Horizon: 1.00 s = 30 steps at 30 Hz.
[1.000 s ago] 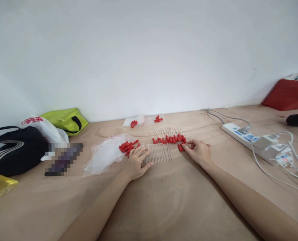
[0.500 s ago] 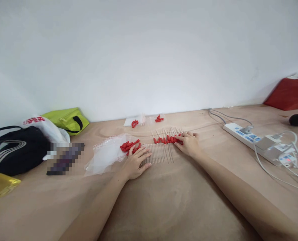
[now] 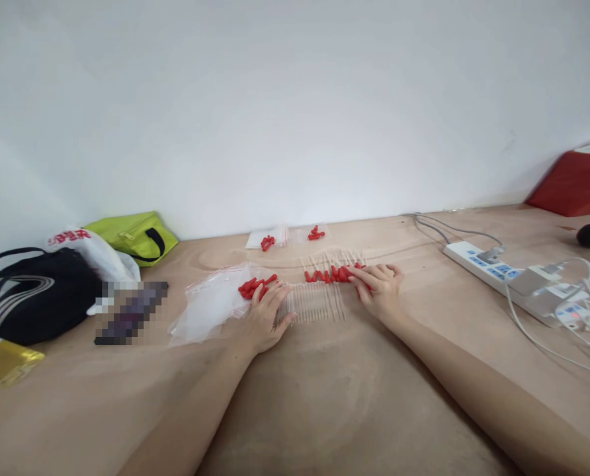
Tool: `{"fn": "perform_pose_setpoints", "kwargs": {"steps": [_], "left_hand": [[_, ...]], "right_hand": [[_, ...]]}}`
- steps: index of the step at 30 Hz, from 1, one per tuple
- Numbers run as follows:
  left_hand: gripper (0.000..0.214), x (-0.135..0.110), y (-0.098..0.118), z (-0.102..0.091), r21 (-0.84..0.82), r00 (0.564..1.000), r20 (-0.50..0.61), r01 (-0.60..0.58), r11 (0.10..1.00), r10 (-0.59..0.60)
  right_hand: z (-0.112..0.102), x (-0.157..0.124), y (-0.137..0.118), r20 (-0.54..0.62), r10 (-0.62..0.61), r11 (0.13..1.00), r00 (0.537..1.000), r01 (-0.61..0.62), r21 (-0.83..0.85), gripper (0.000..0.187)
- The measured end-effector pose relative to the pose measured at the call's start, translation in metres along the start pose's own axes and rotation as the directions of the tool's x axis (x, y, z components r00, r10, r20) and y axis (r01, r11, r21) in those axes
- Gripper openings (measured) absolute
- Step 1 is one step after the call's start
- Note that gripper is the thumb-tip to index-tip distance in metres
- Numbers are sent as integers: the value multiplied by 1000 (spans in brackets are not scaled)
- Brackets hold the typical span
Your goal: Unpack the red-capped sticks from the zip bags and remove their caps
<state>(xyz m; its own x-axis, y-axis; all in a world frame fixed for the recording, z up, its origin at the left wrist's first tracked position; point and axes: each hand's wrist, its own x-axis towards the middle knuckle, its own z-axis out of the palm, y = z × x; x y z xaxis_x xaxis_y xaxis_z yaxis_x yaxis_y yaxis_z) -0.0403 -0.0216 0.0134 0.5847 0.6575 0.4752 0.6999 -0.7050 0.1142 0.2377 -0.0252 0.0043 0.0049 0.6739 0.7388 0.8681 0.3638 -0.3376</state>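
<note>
A row of clear thin tubes (image 3: 317, 302) lies on the wooden table (image 3: 335, 390), with a line of small red caps (image 3: 331, 275) just behind it. My left hand (image 3: 264, 316) lies flat with spread fingers on the left end of the tubes, touching a heap of red caps (image 3: 252, 285). My right hand (image 3: 381, 289) rests at the right end of the red row, fingers stretched toward the caps. Clear zip bags (image 3: 210, 303) lie to the left of the heap.
Two small bags with red caps (image 3: 288, 236) sit by the wall. At left are a black bag (image 3: 32, 297), a white plastic bag (image 3: 94, 254), a green pouch (image 3: 133, 237) and a yellow box (image 3: 2, 367). A white power strip (image 3: 503, 277) with cables lies right; a red object (image 3: 573, 185) stands far right.
My right hand moved from the loose caps at the right up to the row of red caps, then slid slightly right. My left hand shifted a little on the tubes.
</note>
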Motion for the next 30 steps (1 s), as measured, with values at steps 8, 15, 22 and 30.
{"fn": "perform_pose_setpoints", "kwargs": {"steps": [8, 15, 22, 30], "left_hand": [[33, 8, 18, 3, 184, 983, -117, -118, 976, 141], [18, 8, 32, 9, 201, 957, -188, -182, 963, 220], [15, 12, 34, 8, 185, 946, -184, -232, 955, 266], [21, 5, 25, 8, 140, 946, -184, -244, 960, 267]], "right_hand": [[0, -22, -31, 213, -193, 922, 958, 103, 374, 22], [4, -21, -34, 271, -224, 940, 936, 134, 314, 20], [8, -21, -45, 189, -300, 949, 935, 273, 155, 17], [2, -22, -40, 181, -380, 924, 907, 365, 112, 20]]}}
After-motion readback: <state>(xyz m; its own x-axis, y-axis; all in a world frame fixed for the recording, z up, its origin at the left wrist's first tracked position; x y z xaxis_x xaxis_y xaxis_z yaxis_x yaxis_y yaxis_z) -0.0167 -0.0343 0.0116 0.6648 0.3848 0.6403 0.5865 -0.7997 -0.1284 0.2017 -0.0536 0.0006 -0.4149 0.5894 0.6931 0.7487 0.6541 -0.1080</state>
